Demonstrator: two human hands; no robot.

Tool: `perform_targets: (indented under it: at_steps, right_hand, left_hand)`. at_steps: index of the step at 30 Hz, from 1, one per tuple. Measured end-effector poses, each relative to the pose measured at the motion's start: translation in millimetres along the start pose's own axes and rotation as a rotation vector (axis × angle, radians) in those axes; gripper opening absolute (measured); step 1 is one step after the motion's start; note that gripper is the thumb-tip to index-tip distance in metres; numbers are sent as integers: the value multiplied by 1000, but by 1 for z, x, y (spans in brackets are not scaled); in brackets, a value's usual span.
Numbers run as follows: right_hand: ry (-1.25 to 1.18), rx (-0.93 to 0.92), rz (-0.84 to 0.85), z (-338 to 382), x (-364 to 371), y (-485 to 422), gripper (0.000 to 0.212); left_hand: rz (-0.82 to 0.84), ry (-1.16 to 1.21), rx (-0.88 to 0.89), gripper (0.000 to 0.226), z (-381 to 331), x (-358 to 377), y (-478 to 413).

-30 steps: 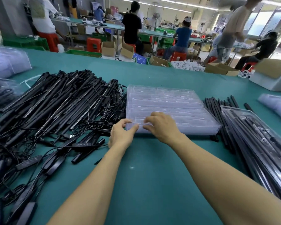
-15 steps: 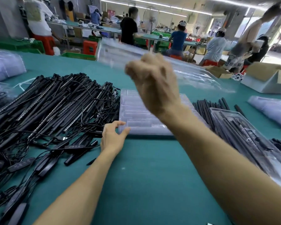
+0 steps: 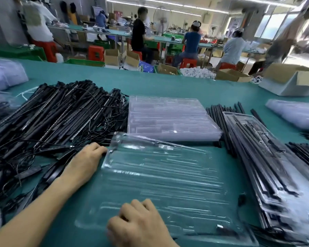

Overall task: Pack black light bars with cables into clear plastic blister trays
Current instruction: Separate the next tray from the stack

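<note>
One clear blister tray (image 3: pixel 168 175) lies flat on the green table in front of me, nothing in it. My right hand (image 3: pixel 137 223) grips its near edge with curled fingers. My left hand (image 3: pixel 84 163) rests at the tray's left rim, loosely bent fingertips touching the rim beside black cables. A stack of clear trays (image 3: pixel 168 118) sits just behind. A big pile of black light bars with cables (image 3: pixel 61 114) covers the table on the left.
Filled trays of black bars (image 3: pixel 266 166) are stacked at the right, with loose black bars (image 3: pixel 219 113) behind them. Bagged clear plastic lies far left (image 3: pixel 5 75) and far right (image 3: pixel 296 113). A cardboard box (image 3: pixel 291 81) stands back right. People work at benches beyond.
My right hand lifted one tray off the stack, swung it up, and has brought it down onto the table in front of me. My left hand moved from the stack to the tray's left rim.
</note>
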State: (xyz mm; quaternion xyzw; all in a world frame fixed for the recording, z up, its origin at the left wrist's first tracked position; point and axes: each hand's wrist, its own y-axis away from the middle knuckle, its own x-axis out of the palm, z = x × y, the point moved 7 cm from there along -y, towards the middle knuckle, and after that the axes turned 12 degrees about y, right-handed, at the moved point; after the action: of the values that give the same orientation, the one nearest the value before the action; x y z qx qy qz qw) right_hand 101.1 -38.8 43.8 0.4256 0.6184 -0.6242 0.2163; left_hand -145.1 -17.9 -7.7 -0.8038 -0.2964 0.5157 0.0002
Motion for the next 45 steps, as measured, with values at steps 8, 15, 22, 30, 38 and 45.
perform_targets:
  at_steps: [8, 15, 22, 30, 38, 45]
  right_hand:
    - [-87, 692, 243, -191, 6, -35, 32]
    - [330, 1093, 856, -327, 65, 36, 57]
    - [360, 1072, 790, -348, 78, 33, 38]
    - [312, 1050, 691, -362, 80, 43, 24]
    - [75, 1056, 539, -365, 68, 24, 31]
    - [-217, 898, 180, -311, 10, -9, 17]
  left_hand:
    - [-290, 348, -237, 17, -1, -22, -5]
    - [-153, 175, -507, 42, 4, 6, 19]
    - [-220, 208, -559, 70, 2, 12, 25]
    - [-197, 242, -598, 67, 13, 14, 25]
    - [-370, 381, -617, 56, 22, 9, 32]
    - [-341, 419, -582, 34, 16, 6, 32]
